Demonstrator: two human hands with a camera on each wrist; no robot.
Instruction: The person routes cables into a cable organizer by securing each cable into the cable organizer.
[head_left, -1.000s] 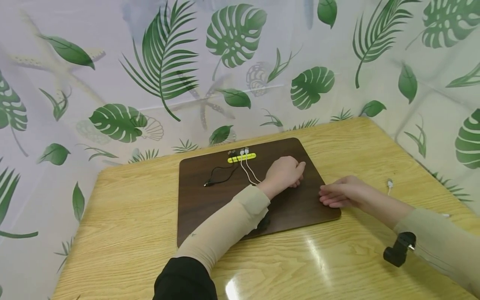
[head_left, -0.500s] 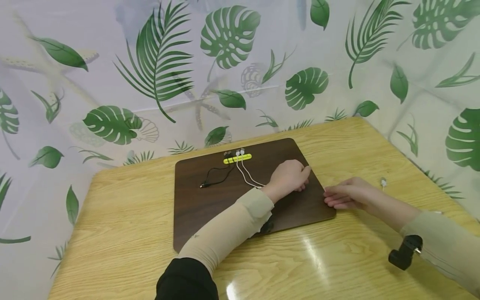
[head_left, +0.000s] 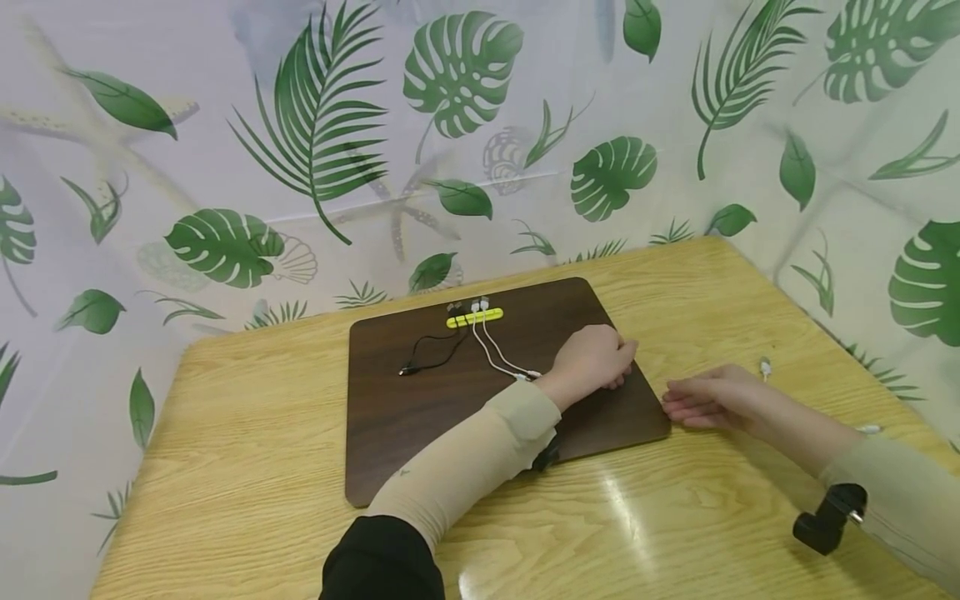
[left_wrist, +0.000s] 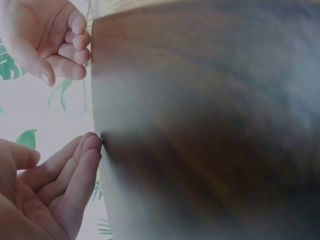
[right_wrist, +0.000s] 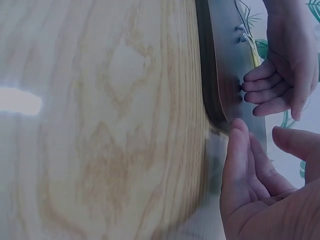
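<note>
In the head view my left hand is over the right part of a dark brown board. Its fingers are straight in the left wrist view, fingertips touching the board's surface. My right hand is at the board's right edge with fingers loosely extended, holding nothing; the right wrist view shows its fingertips by the board's rounded corner. A yellow cable clip lies on the board near its far edge, holding black cables and white cables. The white cables' lower ends lie beside my left wrist.
Right of the board, a white cable plug lies on the wooden table; another white cable end is near my right sleeve. A leaf-patterned curtain stands behind the table. A black wrist camera hangs under my right forearm.
My left hand has moved right across the board toward its right edge. My right hand has drawn slightly right, from over the edge to beside it. The clip and cables stay on the board.
</note>
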